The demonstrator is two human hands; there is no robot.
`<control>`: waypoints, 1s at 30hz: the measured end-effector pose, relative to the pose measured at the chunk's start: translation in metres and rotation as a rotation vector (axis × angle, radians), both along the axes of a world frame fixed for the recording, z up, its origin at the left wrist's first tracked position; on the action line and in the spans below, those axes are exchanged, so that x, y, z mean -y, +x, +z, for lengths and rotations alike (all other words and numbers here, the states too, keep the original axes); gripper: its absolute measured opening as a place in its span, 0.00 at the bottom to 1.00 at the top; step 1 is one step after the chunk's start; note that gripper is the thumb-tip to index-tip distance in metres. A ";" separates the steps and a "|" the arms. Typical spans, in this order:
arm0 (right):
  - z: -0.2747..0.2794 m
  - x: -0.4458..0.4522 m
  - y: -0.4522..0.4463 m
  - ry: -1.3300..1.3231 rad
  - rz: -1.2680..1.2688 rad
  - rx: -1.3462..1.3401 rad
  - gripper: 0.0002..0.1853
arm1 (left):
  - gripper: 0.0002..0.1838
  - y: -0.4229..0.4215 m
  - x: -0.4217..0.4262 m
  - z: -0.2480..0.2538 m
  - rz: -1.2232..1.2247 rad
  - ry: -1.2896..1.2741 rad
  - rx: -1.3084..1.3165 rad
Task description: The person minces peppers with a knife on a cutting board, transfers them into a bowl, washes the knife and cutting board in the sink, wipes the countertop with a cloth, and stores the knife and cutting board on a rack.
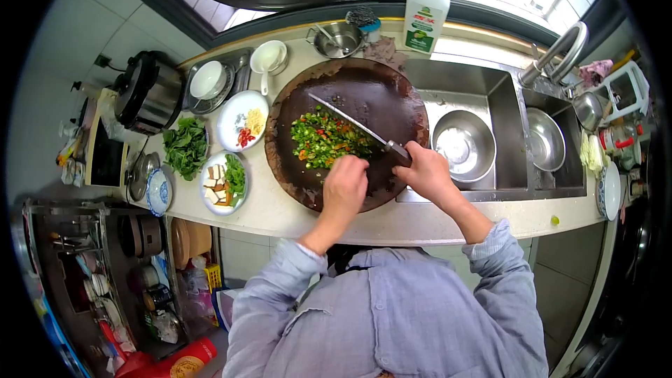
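Right grip wrapped round the knife; left grip curled by the peppers, holding what, can't tell; a slipping blade could nick it!

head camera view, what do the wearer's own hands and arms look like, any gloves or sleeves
The left hand and right hand are bare, with no gloves or watch visible. The left sleeve and right sleeve are long, loose and wrinkled, pale blue-grey like the button-front shirt, ending short of the wrists.
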State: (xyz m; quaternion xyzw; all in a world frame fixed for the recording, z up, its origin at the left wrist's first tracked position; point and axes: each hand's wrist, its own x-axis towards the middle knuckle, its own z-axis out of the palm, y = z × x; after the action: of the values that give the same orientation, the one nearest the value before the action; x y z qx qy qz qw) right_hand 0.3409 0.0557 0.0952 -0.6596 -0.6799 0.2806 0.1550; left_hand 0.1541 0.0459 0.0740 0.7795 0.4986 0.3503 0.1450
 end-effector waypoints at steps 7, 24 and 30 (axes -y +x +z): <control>0.005 -0.012 -0.004 0.118 -0.142 0.060 0.16 | 0.13 -0.099 -0.083 -0.023 0.316 0.021 0.053; 0.003 0.042 -0.055 0.024 -0.373 0.135 0.17 | 0.14 -0.123 -0.201 -0.098 0.363 0.062 -0.158; -0.004 0.095 -0.091 -0.024 -0.554 0.086 0.18 | 0.18 -0.129 -0.140 -0.090 0.289 0.172 -0.005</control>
State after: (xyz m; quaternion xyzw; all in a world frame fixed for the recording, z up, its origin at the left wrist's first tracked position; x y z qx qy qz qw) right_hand 0.2499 -0.0394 0.0912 -0.8333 -0.4764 0.2071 0.1889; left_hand 0.0248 0.1859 -0.0163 0.7100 0.5741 0.4070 0.0246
